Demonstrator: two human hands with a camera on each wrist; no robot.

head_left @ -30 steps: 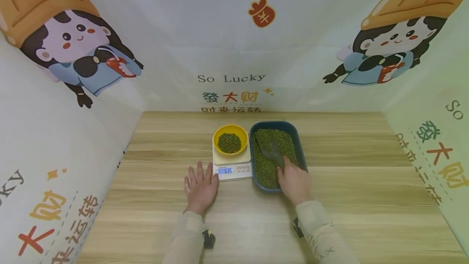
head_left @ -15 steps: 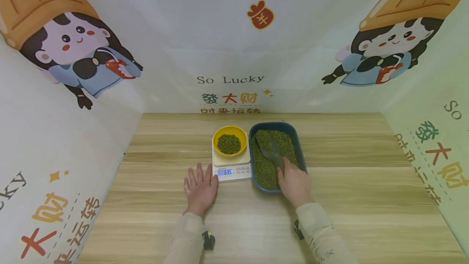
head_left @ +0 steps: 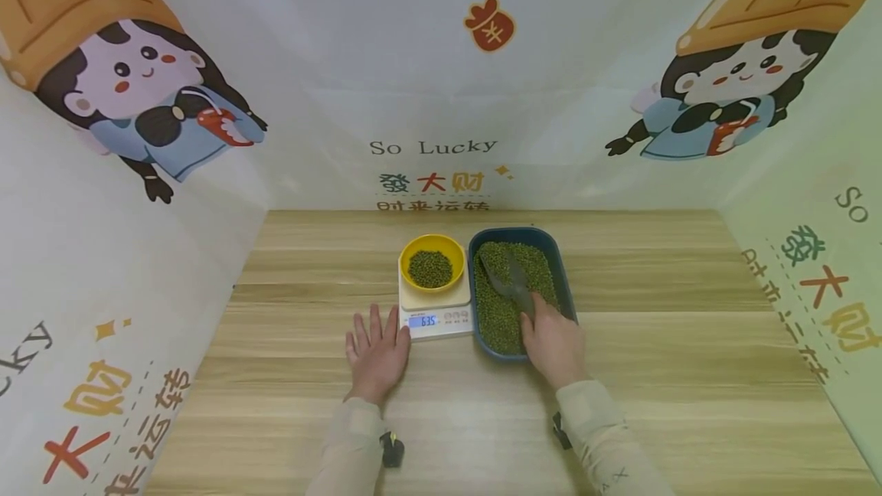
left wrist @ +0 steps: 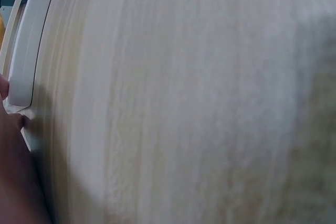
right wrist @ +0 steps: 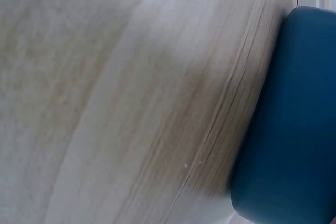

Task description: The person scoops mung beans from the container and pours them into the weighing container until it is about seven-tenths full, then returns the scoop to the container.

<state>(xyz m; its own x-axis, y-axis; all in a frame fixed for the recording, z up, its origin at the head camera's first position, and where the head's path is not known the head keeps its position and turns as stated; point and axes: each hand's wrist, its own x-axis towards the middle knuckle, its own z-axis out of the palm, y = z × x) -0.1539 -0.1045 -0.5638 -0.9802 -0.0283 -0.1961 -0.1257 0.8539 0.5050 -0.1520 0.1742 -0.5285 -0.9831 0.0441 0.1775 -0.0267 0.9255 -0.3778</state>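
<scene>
Seen from the head camera, left to right: a cartoon figure [head_left: 161, 98] printed on the left wall; then the left hand [head_left: 377, 358], laid on the wood-grain table [head_left: 276, 412] with fingers straight and spread, its thumb at the near left corner of a white scale [head_left: 434, 300]. The scale's lit display [head_left: 423, 321] shows the digits 6, 3 and 5; any decimal point is too small to tell. On its platform stands a yellow bowl [head_left: 432, 241] partly filled with small green beans [head_left: 431, 269]. Just right of the scale lies a dark blue tray [head_left: 565, 291] holding more such beans. The right hand [head_left: 553, 341], above the tray's near right side, grips the handle of a dark grey scoop [head_left: 506, 288], whose blade points away, toward the tray's far left, over the beans.
</scene>
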